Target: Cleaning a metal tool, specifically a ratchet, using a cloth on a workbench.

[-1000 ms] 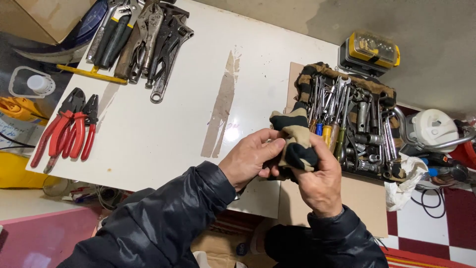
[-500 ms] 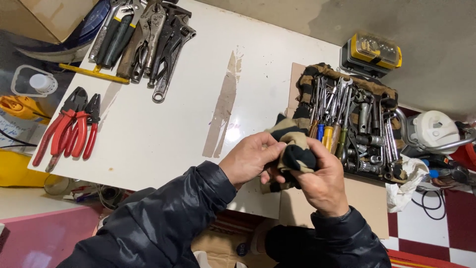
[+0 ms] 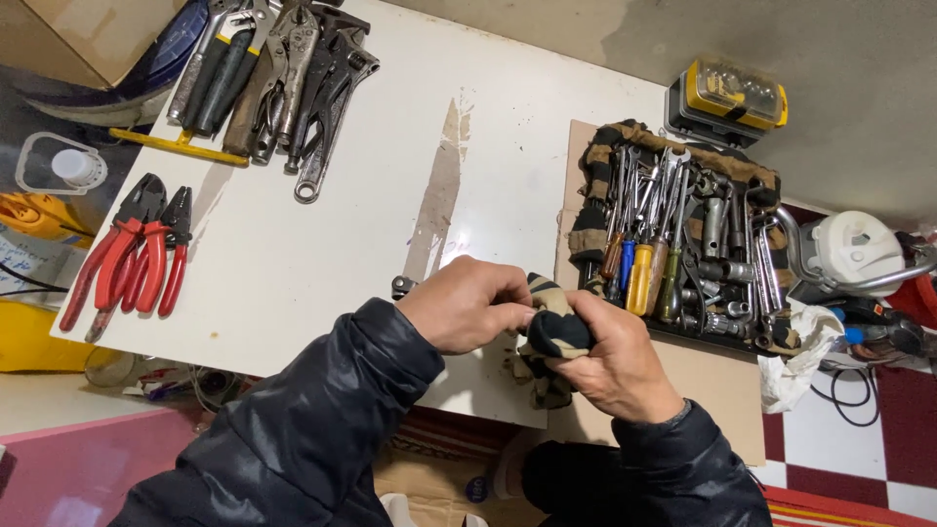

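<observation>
The soft tan-and-black camouflage cloth (image 3: 552, 330) is looking matt and woven. The white worktop (image 3: 322, 234) is shining glossy, with a worn brown scrape. The red-handled pliers (image 3: 127, 249) are showing smooth plastic grips; the grey wrenches (image 3: 293, 78) are gleaming as bare metal.

Head view, steeply down, near table (image 3: 322, 263)

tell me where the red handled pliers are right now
In the head view the red-handled pliers lie at the left edge of the white table, below the pile of wrenches and far left of both hands.
</observation>
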